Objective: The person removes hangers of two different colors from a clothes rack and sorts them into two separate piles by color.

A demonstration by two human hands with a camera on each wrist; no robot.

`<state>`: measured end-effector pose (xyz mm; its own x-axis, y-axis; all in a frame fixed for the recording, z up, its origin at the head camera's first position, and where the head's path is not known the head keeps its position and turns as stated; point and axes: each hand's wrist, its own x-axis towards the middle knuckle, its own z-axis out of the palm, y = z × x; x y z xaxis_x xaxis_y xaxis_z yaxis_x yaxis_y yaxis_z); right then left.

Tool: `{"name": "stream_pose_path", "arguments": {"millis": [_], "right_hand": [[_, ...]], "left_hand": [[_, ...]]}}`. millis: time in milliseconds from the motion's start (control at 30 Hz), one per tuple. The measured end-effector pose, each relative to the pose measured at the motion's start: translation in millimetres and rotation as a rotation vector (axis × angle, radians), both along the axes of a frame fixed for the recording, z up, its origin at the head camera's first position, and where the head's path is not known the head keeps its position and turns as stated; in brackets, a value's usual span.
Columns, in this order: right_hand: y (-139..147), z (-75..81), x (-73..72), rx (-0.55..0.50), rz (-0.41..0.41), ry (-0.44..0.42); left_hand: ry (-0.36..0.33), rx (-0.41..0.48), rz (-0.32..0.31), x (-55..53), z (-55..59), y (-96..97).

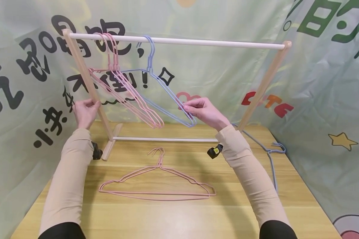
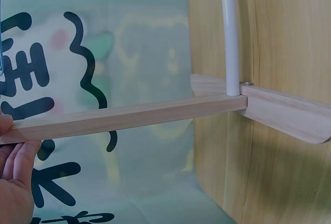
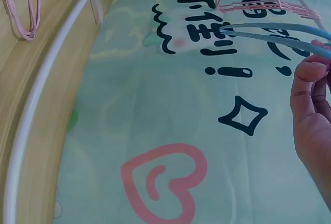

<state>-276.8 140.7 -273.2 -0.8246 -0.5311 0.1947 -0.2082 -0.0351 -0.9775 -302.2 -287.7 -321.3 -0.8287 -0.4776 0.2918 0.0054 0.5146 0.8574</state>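
Two blue hangers hang by their hooks from the white top rod of a wooden rack. My right hand pinches their sloping side near the lower right corner; the right wrist view shows finger and thumb at the blue wires. To their left, several pink hangers hang close together on the same rod. With my left hand I grip the rack's left wooden post about midway down. In the left wrist view, thumb and fingers lie on either side of that post.
On the wooden table in front of the rack lie two overlapping pink hangers. A blue hanger lies by the right post, partly behind my right sleeve. A white lower bar joins the posts near the table. Printed cloth hangs behind.
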Motion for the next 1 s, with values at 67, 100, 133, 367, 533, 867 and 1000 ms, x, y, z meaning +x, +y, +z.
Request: {"name": "stream_pose_path", "arguments": {"millis": [67,100,133,367,533,867,1000], "right_hand": [[-1,-1.2,-0.6,0.018,-0.022,0.019],[-1,-1.7,-0.9,0.025,-0.035,0.025],[-1,-2.1,-1.1,0.030,-0.049,0.033],[-3,-4.0,-1.5,0.027,-0.108,0.051],[-4,-6.2,-3.2,0.043,-0.120,0.069],[-6,-10.7,-3.5,0.054,-0.145,0.099],[-8,-13.0,-3.7,0.055,-0.138,0.118]], "left_hand": [[0.000,0.000,0.000,0.0,-0.2,0.0],[0.002,0.001,0.000,0.4,-0.1,0.1],[0.003,0.000,0.001,0.2,-0.3,0.1],[0.021,0.006,0.008,-0.9,-1.2,0.3],[0.025,-0.001,0.010,-1.0,-0.5,0.4],[0.014,0.000,0.010,-2.8,-0.3,0.3],[0.004,0.001,0.010,-3.9,-0.5,-0.8]]}}
